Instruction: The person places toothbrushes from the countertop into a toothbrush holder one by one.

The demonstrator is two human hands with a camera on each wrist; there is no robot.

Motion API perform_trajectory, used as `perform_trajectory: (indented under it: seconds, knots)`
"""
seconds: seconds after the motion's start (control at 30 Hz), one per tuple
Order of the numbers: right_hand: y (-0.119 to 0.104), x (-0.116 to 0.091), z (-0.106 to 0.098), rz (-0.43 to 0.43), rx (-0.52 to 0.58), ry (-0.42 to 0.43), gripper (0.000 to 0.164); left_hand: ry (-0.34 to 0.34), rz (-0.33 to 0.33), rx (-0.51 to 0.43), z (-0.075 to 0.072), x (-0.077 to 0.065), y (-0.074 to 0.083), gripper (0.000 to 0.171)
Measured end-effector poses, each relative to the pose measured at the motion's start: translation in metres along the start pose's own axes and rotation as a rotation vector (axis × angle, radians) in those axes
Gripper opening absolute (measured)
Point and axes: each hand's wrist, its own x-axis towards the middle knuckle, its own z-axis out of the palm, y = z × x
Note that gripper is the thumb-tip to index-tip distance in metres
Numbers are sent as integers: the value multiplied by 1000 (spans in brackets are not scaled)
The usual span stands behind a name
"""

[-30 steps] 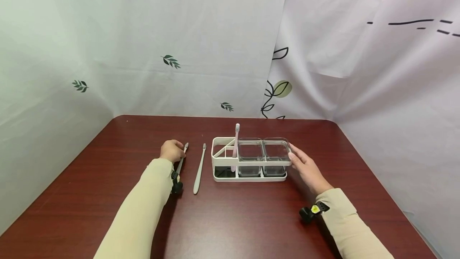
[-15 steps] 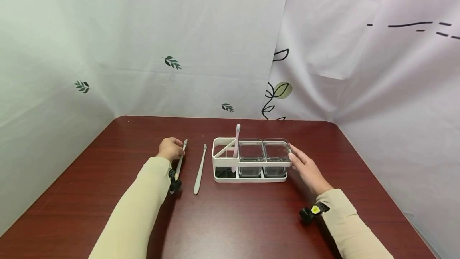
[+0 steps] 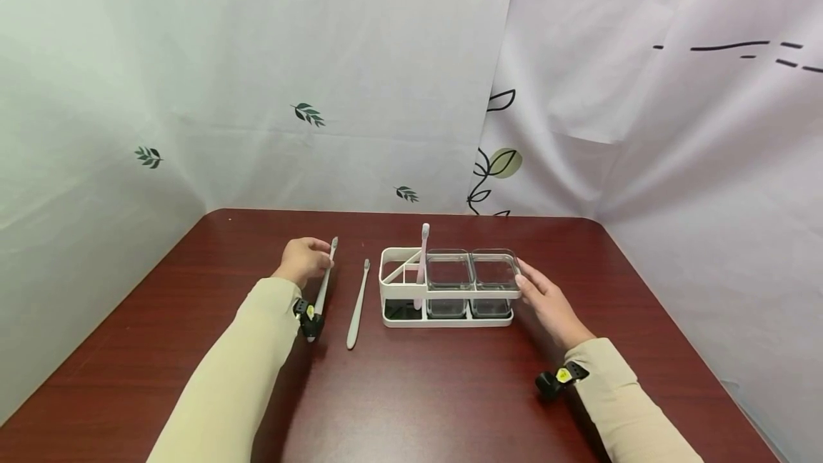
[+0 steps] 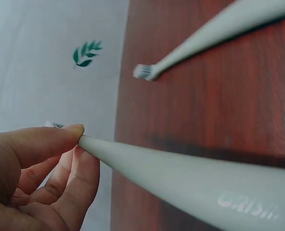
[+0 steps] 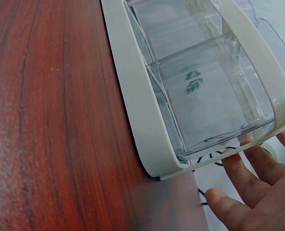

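In the head view my left hand (image 3: 304,261) pinches a pale toothbrush (image 3: 326,281) near its bristle end. The left wrist view shows thumb and forefinger on its thin neck, the thick handle (image 4: 190,183) angled toward the camera. Right of it a second pale toothbrush (image 3: 357,306) lies on the table. A white toothbrush holder (image 3: 450,292) stands further right, with a pink toothbrush (image 3: 423,256) upright in it. My right hand (image 3: 549,304) touches the holder's right end; in the right wrist view its fingers (image 5: 243,183) lie against that end, one fingertip apart from it.
Two clear cups (image 3: 448,269) sit side by side in the holder's right part; its left part has divided slots. The dark red wooden table (image 3: 411,391) meets a white printed curtain (image 3: 373,56) at the back and sides.
My left hand has risen slightly and moved a little left, lifting the toothbrush's bristle end. My right hand and the holder have stayed in place.
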Motion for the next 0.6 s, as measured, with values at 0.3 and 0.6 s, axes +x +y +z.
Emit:
perform_trajectory:
  seconds: [0.3, 0.6]
  knots:
    - [1, -1, 0, -5, 0, 7, 58, -23, -7, -57, -2, -4, 12, 33]
    - [0, 1, 0, 0, 6, 11, 58, -29, 24, -100, -7, -14, 22, 37]
